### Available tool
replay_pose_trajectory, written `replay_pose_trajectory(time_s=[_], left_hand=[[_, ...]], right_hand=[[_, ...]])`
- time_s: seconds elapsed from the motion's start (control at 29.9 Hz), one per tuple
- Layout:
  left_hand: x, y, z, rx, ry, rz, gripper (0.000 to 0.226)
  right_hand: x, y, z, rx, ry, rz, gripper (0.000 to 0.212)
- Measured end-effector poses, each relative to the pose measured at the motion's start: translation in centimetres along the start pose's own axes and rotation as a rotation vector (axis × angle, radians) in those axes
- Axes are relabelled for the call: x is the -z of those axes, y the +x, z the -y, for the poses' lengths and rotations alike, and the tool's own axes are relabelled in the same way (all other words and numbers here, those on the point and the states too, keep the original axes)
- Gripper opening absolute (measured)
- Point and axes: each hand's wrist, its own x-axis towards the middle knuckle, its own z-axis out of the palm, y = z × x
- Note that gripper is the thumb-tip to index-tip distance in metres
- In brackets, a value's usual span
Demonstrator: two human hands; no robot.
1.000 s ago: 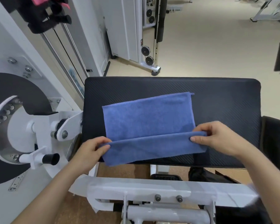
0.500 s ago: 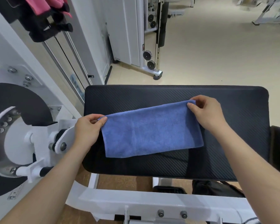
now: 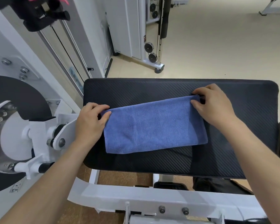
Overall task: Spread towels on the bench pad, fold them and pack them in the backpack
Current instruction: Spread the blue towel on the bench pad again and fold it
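A blue towel (image 3: 153,126), folded in half into a long rectangle, lies flat on the black bench pad (image 3: 252,130). My left hand (image 3: 90,123) pinches the towel's far left corner between thumb and fingers. At the far right corner my right hand (image 3: 212,105) pinches the doubled edge. Both hands rest on the pad at the towel's far edge. No backpack can be made out for certain.
White gym machine parts with a black disc (image 3: 14,110) stand close on the left. A white frame bar (image 3: 152,199) runs below the pad. A cable machine with pulleys (image 3: 152,52) stands beyond on the beige floor. Something black (image 3: 217,185) lies under the pad's right side.
Both hands lifted the towel's near edge and carried it over to the far edge, folding the towel in half. Since half a second ago they have settled on the far corners.
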Motion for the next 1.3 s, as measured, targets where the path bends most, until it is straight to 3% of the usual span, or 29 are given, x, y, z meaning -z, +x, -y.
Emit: replay_pose_trajectory(time_s=[0.27,0.47,0.7,0.84,0.9,1.0,1.14,1.3], left_hand=[[0.2,0.5,-1.4,-0.072,0.043,0.156,0.014],[0.7,-0.4,-1.6,0.184,-0.182,0.366,0.015],[-0.9,-9.0,-2.1,0.540,-0.631,0.742,0.008],[-3.0,-14.1,-2.5,0.633,-0.648,0.671,0.007],[-3.2,-15.1,-2.7,0.644,-0.676,0.579,0.006],[-3.1,-15.6,-2.8,0.661,-0.726,0.483,0.007],[-3.2,-16.2,-3.1,0.734,-0.862,0.431,0.033],[-2.7,-16.5,-4.1,0.833,-1.091,0.389,0.037]], right_hand=[[0.8,0.9,0.9,0.037,-0.124,0.116,0.006],[1.8,1.1,2.2,0.047,-0.025,0.154,0.020],[0.0,5.1,9.1,0.280,-0.031,-0.052,0.034],[-4.1,4.1,13.3,0.561,-0.056,0.034,0.041],[-4.9,2.2,13.1,0.583,0.020,0.024,0.040],[-4.8,-2.6,10.8,0.352,0.254,-0.060,0.037],[-4.6,-11.6,6.3,-0.058,0.470,-0.066,0.018],[-7.4,-20.7,3.2,-0.659,0.721,0.168,0.006]])
